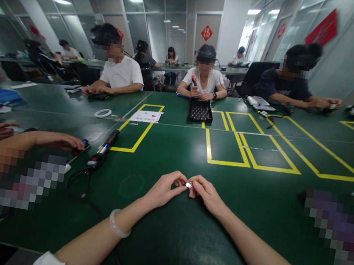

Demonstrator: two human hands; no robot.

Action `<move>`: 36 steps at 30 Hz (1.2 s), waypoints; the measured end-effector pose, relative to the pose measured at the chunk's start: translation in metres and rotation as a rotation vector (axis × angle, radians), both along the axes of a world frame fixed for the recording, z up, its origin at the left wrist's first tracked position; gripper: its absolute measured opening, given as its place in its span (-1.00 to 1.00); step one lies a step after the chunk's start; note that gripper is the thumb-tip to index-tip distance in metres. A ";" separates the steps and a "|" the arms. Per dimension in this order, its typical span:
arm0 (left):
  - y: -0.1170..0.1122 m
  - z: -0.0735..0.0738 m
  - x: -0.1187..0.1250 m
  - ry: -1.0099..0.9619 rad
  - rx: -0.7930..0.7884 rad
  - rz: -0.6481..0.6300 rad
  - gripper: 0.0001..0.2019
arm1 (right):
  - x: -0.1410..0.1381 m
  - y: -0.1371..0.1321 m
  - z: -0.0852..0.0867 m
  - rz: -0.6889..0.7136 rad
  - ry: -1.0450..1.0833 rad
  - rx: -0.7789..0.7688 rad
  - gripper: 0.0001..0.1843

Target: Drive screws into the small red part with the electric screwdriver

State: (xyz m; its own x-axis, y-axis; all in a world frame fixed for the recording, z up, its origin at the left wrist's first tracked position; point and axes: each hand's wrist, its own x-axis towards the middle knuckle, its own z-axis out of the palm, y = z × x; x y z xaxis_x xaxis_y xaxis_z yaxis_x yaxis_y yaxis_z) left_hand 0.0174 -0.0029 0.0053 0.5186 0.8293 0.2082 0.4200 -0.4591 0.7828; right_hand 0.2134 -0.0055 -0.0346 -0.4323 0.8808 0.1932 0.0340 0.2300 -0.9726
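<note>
over the green table [152, 237], my left hand [163, 190] and right hand [208, 194] pinch 1 small part [189, 184], fingertips clamped from both sides to steady it.

Tiny part [189, 184] — too small to identify.

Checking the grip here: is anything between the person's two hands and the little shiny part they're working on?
Nothing visible: the left hand and right hand both pinch the small metallic part directly, fingertips meeting over the green table.

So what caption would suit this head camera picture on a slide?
Both hands, left and right, pinch a small shiny part above a green table, co-workers seated around.
</note>
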 end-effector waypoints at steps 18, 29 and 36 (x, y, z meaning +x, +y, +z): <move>0.000 -0.001 -0.002 0.071 -0.022 -0.010 -0.79 | 0.000 0.002 -0.004 -0.027 0.055 -0.081 -0.63; 0.000 -0.004 0.000 -0.060 -0.108 -0.033 -0.80 | -0.004 0.002 -0.004 -0.020 0.156 -0.188 -0.61; 0.014 -0.021 -0.006 -0.256 -0.397 -0.008 -0.74 | -0.003 -0.001 -0.007 -0.046 0.098 -0.021 -0.68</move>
